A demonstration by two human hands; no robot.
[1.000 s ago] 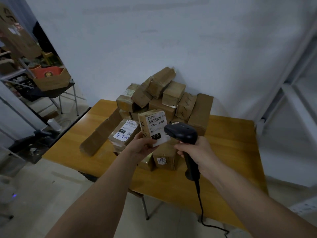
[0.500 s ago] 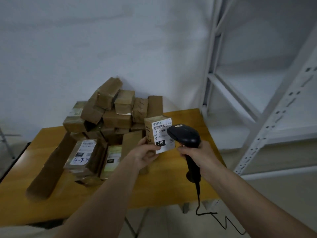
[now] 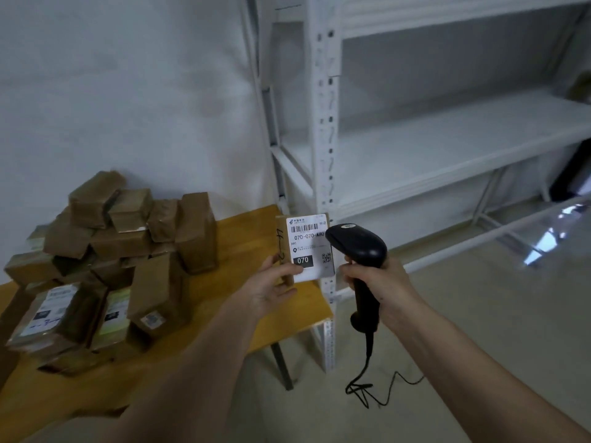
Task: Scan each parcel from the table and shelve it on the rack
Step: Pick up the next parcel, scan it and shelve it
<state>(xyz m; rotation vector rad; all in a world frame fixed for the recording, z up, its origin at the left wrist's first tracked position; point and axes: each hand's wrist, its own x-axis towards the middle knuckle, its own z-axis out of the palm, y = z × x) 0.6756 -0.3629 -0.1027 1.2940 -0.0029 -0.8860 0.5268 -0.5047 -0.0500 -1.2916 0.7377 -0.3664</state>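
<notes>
1. Because its shelves face the person with nothing seen on the nearest boards, the white rack (image 3: 447, 139) offers wide room for a parcel; only a dark shape at its far right edge shows, too cut off to name. Its perforated front post stands just beside the table's right corner, so that upright is the edge to clear on the way in.
2. Since the table (image 3: 243, 225) holds the unscanned stock, its right end is bare wood, ending at a corner close to the rack post.
3. While the pile of parcels (image 3: 128, 238) is heaped against the wall, several lean on one another with labels turned various ways; pulling one out could, I judge, topple its neighbours.
4. As the label must face the reader, the parcel (image 3: 308, 247) is held upright above the table's right corner, white sticker and barcode toward the person.
5. So that the barcode stays uncovered, the left hand (image 3: 271, 286) pinches the parcel's lower left corner, thumb across the front edge, fingers behind.
6. Where the right hand (image 3: 380, 282) wraps the handle, the scanner (image 3: 359, 247) has its head close beside the label's right side; its cord hangs to the floor in loose loops, a snag underfoot.
</notes>
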